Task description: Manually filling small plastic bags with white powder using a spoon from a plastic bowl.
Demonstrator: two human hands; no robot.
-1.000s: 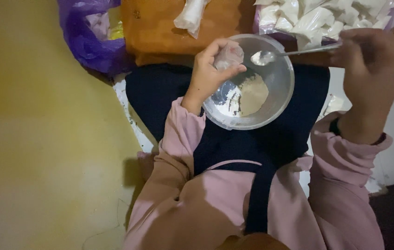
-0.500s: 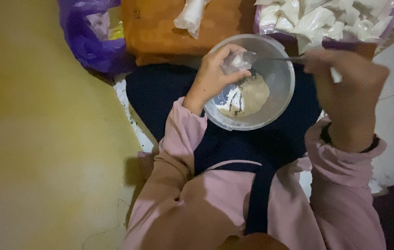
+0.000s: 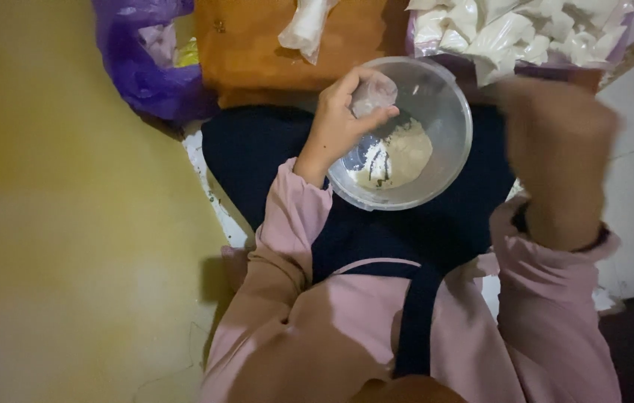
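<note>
- Here the left hand (image 3: 341, 123) pinches a small clear plastic pouch (image 3: 374, 95) over the metal bowl (image 3: 447, 112) of powder (image 3: 403, 153).
- Right hand (image 3: 556, 142) is motion-blurred; grip cannot be told.
- White filled packets (image 3: 526, 30) heap beyond, partly cropped; purple bag (image 3: 145, 63) lies far left.

A small clear plastic pouch (image 3: 374, 95), crumpled and pinched open end up, is held over the left rim of a round metal bowl (image 3: 447, 112); the bowl rests on a dark lap and holds pale powder (image 3: 399, 153) heaped at its bottom
</note>
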